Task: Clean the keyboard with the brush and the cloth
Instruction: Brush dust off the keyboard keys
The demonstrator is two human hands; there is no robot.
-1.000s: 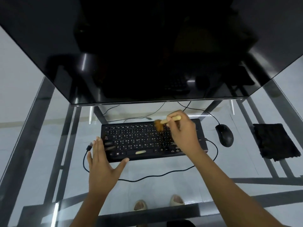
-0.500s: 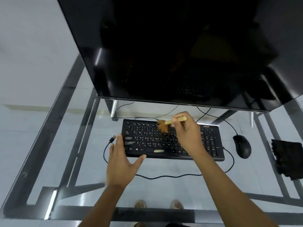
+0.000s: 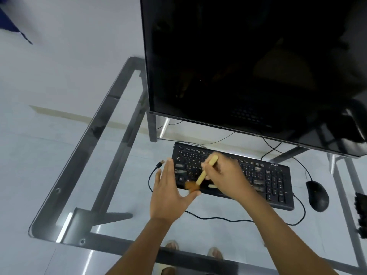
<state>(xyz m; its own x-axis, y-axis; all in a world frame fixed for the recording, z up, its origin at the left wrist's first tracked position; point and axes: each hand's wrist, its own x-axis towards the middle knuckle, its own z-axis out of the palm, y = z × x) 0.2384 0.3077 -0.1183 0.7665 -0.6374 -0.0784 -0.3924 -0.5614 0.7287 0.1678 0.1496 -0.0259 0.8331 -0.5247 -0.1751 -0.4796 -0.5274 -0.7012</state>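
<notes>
A black keyboard [image 3: 264,179] lies on the glass desk below the monitor. My right hand [image 3: 228,175] grips a small brush [image 3: 205,171] by its pale wooden handle; the brown bristles point down-left and touch the keyboard's front left edge. My left hand [image 3: 170,193] lies flat with straight fingers against the keyboard's left end, its thumb under the bristles. A black cloth [image 3: 360,215] shows only partly at the right edge of the frame.
A large dark monitor [image 3: 248,66] hangs over the back of the keyboard. A black mouse [image 3: 317,195] sits to the right of it. The keyboard's cable [image 3: 228,219] loops along the front, its USB plug [image 3: 159,164] loose at the left. The glass desk's metal frame [image 3: 65,175] runs along the left.
The brush has swung from the upper key rows, bristles pointing left, down to the keyboard's front left edge. The camera has turned left, so the cloth is nearly out of frame.
</notes>
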